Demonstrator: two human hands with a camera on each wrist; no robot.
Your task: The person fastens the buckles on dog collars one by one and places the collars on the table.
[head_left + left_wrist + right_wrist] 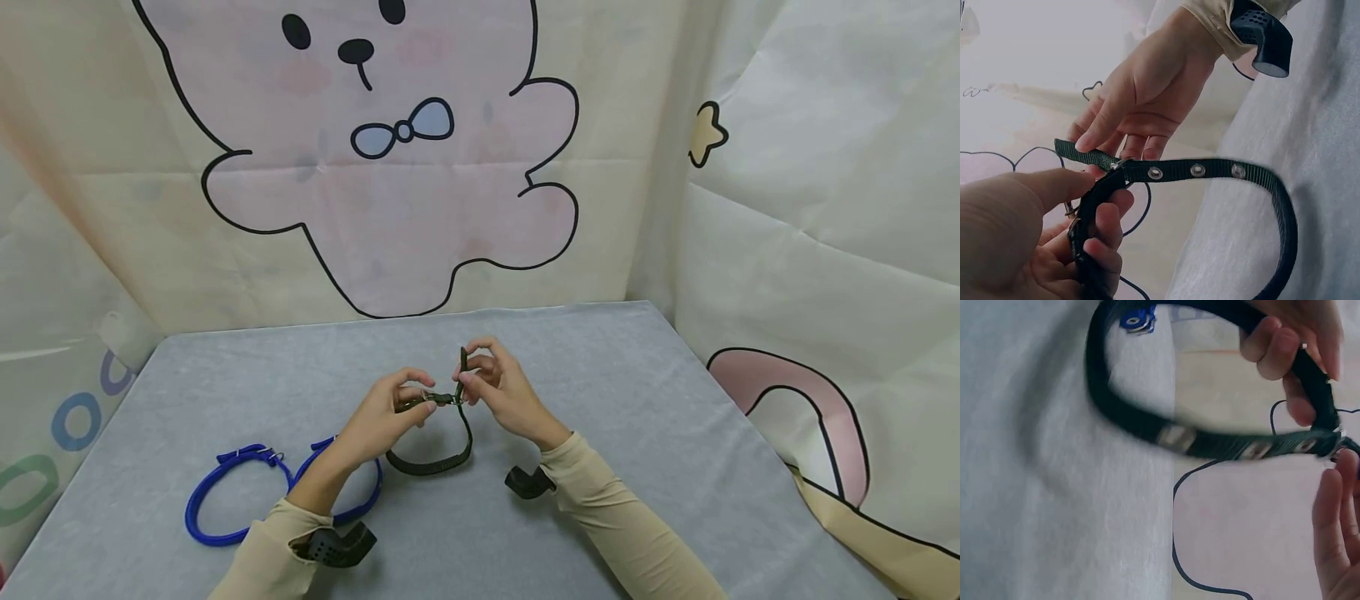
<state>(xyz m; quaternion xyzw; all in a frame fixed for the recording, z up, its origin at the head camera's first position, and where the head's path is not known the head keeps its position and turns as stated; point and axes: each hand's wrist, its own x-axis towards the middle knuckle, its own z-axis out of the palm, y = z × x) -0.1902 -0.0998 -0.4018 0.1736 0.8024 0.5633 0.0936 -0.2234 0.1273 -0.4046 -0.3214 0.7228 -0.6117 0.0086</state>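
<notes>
A dark green webbing collar (438, 467) with metal eyelets hangs as a loop between both hands, its bottom on the grey tabletop (637, 433). My left hand (418, 402) grips the buckle end (1094, 206), fingers curled round the strap. My right hand (469, 377) pinches the free strap tip (1069, 150) where it sticks out past the metal buckle (1117, 165). The eyelet stretch (1197, 170) runs right from the buckle. In the right wrist view the collar (1147, 425) is blurred, with the left hand's fingers (1279, 347) round it.
Two blue collars lie at the front left, one (217, 492) in full view and one (369, 496) partly behind my left forearm. A cloth backdrop with a cartoon bear (390, 167) walls the table at the back and sides.
</notes>
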